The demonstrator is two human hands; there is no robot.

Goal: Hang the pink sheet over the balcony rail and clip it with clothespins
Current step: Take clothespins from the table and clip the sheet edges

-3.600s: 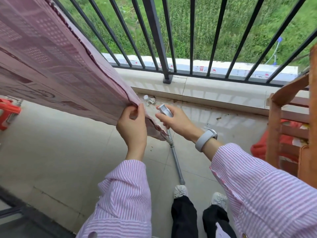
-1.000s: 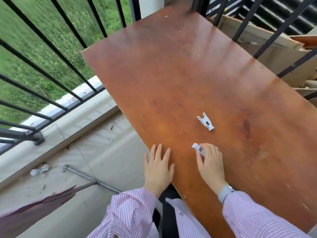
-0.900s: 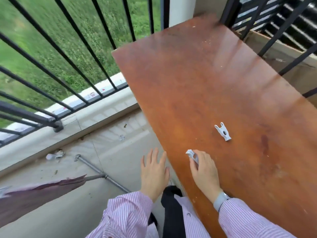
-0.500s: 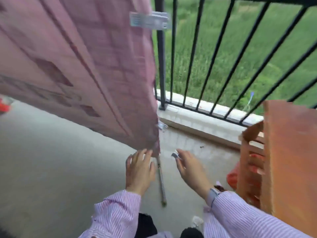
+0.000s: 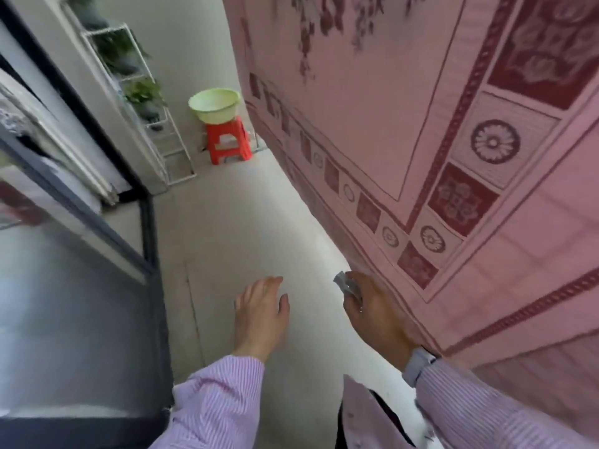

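One clothespin: a pale grey clothespin (image 5: 346,284) is pinched in the right hand (image 5: 377,314), sticking out past the fingertips; I judge it is carried this way so it is ready to clip on
Right hand: its fingers (image 5: 356,291) are curled round the clothespin, and the hand is just beside the lower edge of the sheet, perhaps brushing it; a pale wristband (image 5: 418,366) sits at the cuff
Left hand: the left hand (image 5: 261,315) holds nothing, its fingers straight and relaxed above the floor (image 5: 227,222), well apart from the sheet; probably it is kept free to take hold of the cloth
Pink sheet: the pink sheet (image 5: 421,131) hangs down on the right side and fills the upper right corner of the view; its lower edge runs slanted just above the floor
Rail: the top of the sheet and the balcony rail are out of view, so I cannot tell how many pins are already on it
Step in hand: it seems the person goes along the sheet to find the place for this pin
Far end of the floor: a green basin (image 5: 214,105) stands on a red stool (image 5: 228,142), beside a white plant rack (image 5: 139,89); they are far from the hands
Left edge: a dark door frame (image 5: 147,222) with glass borders the floor
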